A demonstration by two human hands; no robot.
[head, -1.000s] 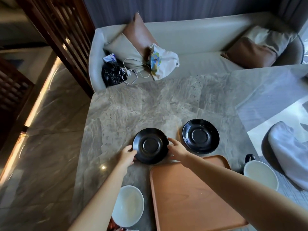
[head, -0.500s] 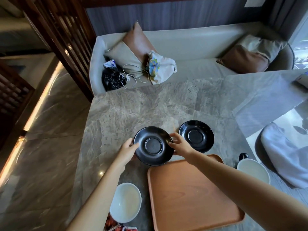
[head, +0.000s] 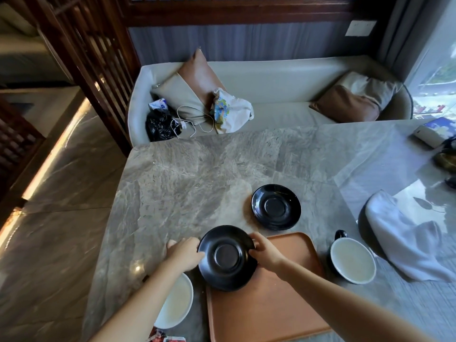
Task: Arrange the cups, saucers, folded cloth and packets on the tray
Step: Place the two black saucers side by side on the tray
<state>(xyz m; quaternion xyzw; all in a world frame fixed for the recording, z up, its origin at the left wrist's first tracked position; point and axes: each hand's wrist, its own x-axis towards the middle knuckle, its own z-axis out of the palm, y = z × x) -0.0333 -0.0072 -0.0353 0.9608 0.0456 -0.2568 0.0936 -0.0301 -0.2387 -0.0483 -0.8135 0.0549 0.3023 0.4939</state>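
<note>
Left hand (head: 183, 253): we grip the saucer (head: 227, 258) rim.
Right hand (head: 265, 250): we grip its right rim.
Packets (head: 167, 338): print too blurred to read.

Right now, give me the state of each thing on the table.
Held saucer, gripped by left hand and right hand over far-left corner of tray.
Other saucer, flat on table, beyond tray.
Tray, flat on table, holds no cups.
Left cup, upright, empty, off tray.
Right cup, upright, empty, off tray.
Cloth, heaped on table.
</note>
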